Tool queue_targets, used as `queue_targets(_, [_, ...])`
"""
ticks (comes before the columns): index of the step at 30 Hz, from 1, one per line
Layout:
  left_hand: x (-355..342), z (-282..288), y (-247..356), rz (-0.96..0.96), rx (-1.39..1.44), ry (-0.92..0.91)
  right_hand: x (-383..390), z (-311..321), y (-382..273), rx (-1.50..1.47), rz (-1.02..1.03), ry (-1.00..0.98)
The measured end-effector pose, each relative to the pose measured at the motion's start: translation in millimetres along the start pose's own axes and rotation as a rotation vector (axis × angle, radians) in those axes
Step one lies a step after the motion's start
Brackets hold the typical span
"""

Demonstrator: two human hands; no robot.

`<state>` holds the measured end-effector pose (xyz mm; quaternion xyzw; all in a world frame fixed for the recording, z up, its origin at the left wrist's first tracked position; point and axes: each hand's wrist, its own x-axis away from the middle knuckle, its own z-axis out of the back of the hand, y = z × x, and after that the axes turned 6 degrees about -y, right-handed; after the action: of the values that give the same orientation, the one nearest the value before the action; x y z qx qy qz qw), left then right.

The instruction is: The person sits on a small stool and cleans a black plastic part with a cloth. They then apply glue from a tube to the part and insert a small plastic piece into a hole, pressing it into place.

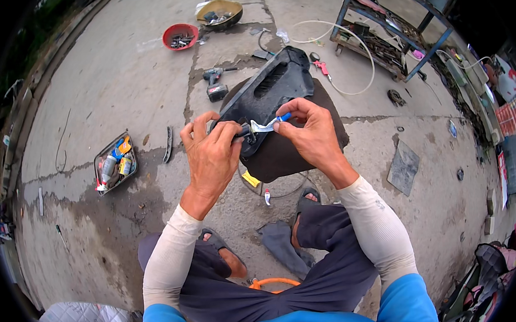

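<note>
Both my hands meet over a black moulded plastic part [274,80], which lies tilted on a dark-covered stool [326,118]. My left hand [207,155] is closed, thumb and fingers pinching a short dark cylindrical piece [244,130]. Whether that piece belongs to the plastic part I cannot tell. In my right hand [312,131], thumb and forefinger squeeze a small crumpled white tube [263,127] with a blue end [285,117]. The tube's flattened side reaches close to the dark piece; whether they touch is unclear.
A cordless drill [216,84] stands beyond my left hand. Further off are a red bowl of metal parts [181,37] and a yellowish basin [219,13]. A tray of bottles [116,162] sits left. At right are a pink-red air gun [321,67] with hose and a blue metal rack [346,11].
</note>
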<state>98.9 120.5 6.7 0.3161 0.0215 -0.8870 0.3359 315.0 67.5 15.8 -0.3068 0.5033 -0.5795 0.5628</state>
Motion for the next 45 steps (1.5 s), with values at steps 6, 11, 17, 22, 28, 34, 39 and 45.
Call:
queue_targets(6, [0.3,-1.3,1.5,-0.003,-0.002,-0.008,-2.4,-5.5,4.8,-0.03,0.003,0.017])
queue_targets(11, [0.6,-2.7,-0.5,-0.021,0.026,-0.022,-4.9,-4.2,6.6,-0.012,-0.037,0.027])
queue_targets(17, [1.9,-3.7,-4.5,-0.017,0.047,-0.014,-4.2,-9.8,14.1,0.054,-0.03,0.042])
queue_targets(22, [0.8,1.1,-4.8,-0.002,0.05,0.0,2.4,-16.4,5.9,0.568,0.217,-0.007])
queue_targets(28, [1.6,2.9,-4.1,0.014,0.05,0.006,2.7,-21.2,7.4,0.515,0.178,-0.024])
queue_targets(34, [0.9,2.3,-5.2,0.039,0.055,0.021,-1.7,-2.9,6.4,0.079,-0.097,-0.006])
queue_targets(39, [0.1,0.3,-4.7,0.033,0.067,0.011,-1.7,-4.4,1.3,-0.194,-0.065,0.011])
queue_targets(45, [-0.4,-1.8,-4.9,0.042,0.078,0.013,-1.3,-3.5,-1.3,-0.122,-0.049,-0.013])
